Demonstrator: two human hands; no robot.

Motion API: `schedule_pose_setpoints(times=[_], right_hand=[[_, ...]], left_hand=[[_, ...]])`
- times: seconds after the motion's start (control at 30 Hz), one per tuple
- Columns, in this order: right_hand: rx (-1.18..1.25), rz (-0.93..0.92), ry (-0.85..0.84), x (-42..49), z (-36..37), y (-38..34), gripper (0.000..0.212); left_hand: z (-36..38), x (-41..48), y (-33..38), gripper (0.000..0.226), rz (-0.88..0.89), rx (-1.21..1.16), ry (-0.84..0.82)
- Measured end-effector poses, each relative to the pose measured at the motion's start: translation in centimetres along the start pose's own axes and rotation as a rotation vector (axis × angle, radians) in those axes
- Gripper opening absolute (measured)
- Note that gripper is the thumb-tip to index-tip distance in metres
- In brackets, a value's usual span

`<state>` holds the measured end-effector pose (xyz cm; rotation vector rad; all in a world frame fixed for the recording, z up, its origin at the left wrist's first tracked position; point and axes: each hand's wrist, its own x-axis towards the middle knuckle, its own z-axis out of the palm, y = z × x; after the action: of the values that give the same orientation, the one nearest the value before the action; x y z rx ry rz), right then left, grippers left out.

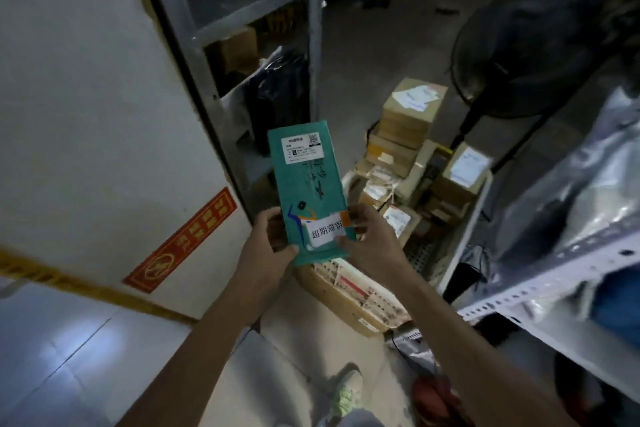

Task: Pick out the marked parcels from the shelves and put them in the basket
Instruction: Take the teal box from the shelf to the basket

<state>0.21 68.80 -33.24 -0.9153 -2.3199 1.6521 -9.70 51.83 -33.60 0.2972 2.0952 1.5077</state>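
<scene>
A long teal parcel (306, 180) with a white shipping label at its far end and a white sticker with black characters near its close end is held upright in front of me. My left hand (268, 243) grips its lower left edge, thumb across the front. My right hand (372, 239) pinches its lower right edge beside the sticker. Below and to the right stands a white basket (465, 236) on the floor, filled with several cardboard parcels (408, 121).
A metal shelf (249, 14) with dark bags and boxes stands ahead on the left. Another shelf (554, 291) with silver-wrapped parcels is at the right. A black fan (519, 59) stands behind the basket. A white wall with a red sign (183, 239) is on the left.
</scene>
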Motion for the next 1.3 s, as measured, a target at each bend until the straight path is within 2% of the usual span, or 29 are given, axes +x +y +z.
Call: schedule_pose_setpoints(times=[0.13,0.4,0.7,0.83,1.3], right_hand=[[0.005,0.027,0.115,1.9,-5.5,2.2,0.038],[0.043,0.125,0.325,4.2,-12.7,5.4,0.049],[0.195,0.280,0.506,8.3,-14.9,7.6,0.050],[0.208,0.372,0.609,11.2,-15.6,8.2,0.052],[0.255,0.462,0.854,20.0,-19.7,13.8,0.050]], left_hand=[[5.9,3.7,3.0,0.062,0.048,0.057,-0.125],[14.7,9.1,6.7,0.061,0.073,0.069,-0.332],[20.5,17.7,7.3,0.064,0.037,0.166,-0.560],[22.9,22.7,7.5,0.063,0.095,0.257,-0.681],[33.5,32.5,8.2,0.070,0.054,0.284,-0.856]])
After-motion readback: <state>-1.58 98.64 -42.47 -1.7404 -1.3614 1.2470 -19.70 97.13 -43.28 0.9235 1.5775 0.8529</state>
